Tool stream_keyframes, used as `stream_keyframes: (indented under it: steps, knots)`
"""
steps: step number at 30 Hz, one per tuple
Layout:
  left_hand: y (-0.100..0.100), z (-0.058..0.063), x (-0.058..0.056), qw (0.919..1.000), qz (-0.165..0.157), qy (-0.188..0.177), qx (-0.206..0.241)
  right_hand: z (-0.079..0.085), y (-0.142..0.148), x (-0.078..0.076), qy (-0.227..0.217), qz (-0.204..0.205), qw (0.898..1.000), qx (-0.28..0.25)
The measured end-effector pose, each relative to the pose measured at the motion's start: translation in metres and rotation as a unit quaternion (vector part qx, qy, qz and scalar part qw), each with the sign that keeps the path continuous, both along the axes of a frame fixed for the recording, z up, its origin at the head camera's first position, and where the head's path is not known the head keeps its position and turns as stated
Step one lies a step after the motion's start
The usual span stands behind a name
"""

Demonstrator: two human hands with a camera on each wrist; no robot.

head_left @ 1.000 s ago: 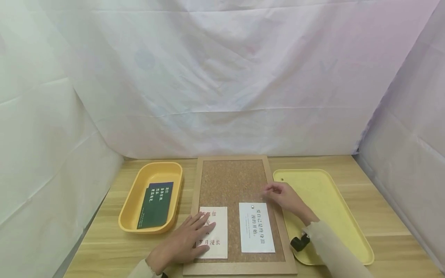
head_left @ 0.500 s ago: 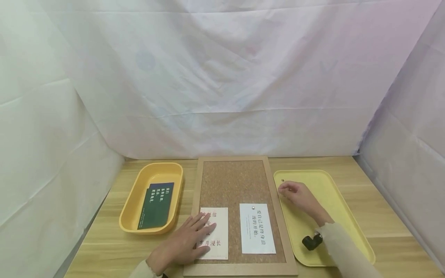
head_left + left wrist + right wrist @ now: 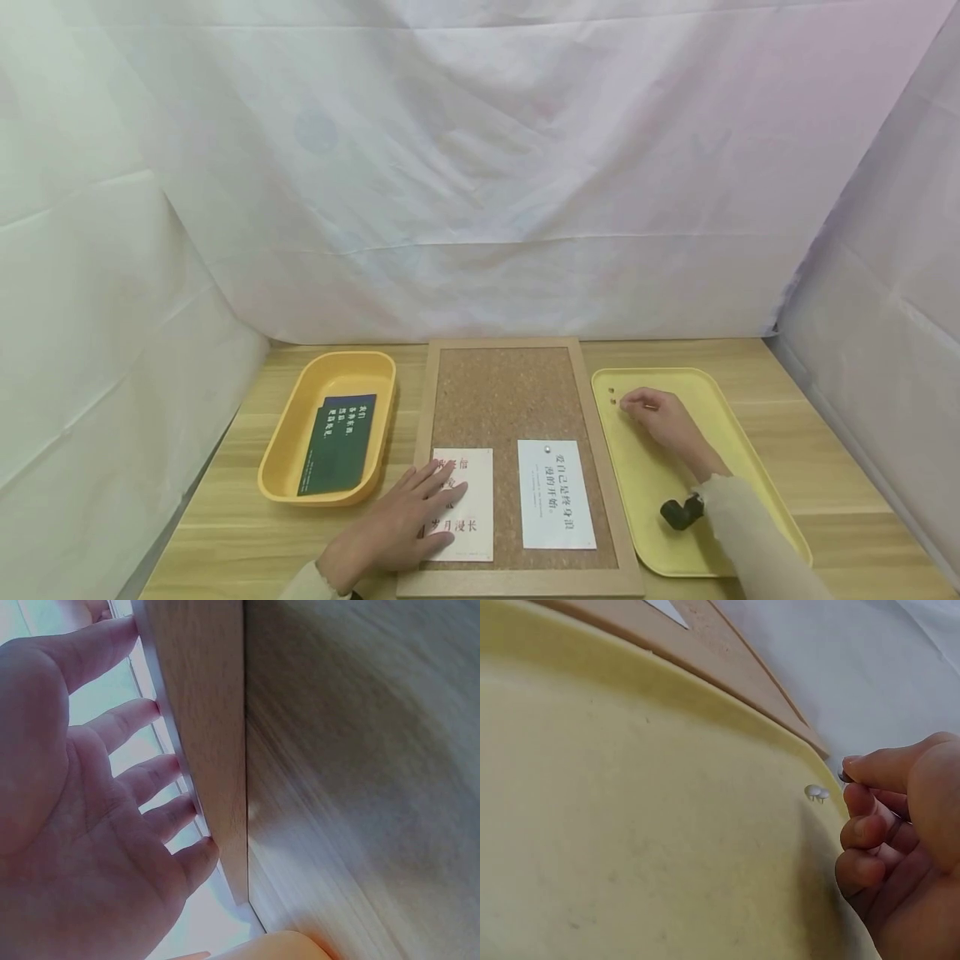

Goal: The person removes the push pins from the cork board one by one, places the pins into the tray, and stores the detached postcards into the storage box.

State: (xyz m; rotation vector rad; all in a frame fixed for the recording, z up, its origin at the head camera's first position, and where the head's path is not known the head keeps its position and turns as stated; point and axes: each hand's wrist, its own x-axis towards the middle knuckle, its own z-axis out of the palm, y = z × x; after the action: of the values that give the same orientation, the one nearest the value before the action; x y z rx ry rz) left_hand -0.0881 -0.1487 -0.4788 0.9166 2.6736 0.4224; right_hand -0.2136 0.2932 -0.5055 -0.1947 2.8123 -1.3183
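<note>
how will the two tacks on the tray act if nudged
The tacks look tiny, so they are probably light and easily shifted. Their round heads and thin pins may make them pivot or roll. The tray looks fairly smooth, so they might slide.

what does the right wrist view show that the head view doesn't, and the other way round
Only the right wrist view: a small dark item clearly pinched between the right hand's thumb and finger.

Only the head view: the left hand spread over the red-lettered card, and the orange-yellow bin with a green card in it.

Both: the right hand, the yellow tray, two tacks on it, and the corkboard.
</note>
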Motion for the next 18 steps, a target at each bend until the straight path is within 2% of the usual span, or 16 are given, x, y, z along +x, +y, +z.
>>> stream_keyframes:
  steps: [6, 13, 18]
  knots:
    - [0.0009, -0.0010, 0.0009, 1.0000, 0.000, 0.002, 0.000, -0.0061, 0.0021, -0.0038, 0.011, -0.015, 1.000, 0.008]
    - [0.0016, -0.0003, 0.0008, 1.0000, 0.000, 0.005, -0.002, -0.0073, -0.0017, -0.0081, -0.017, -0.053, 0.998, -0.004]
    - [0.0017, 0.0000, -0.0003, 1.0000, 0.001, 0.003, -0.005, -0.0070, -0.0044, -0.0098, -0.022, -0.066, 0.998, 0.001]
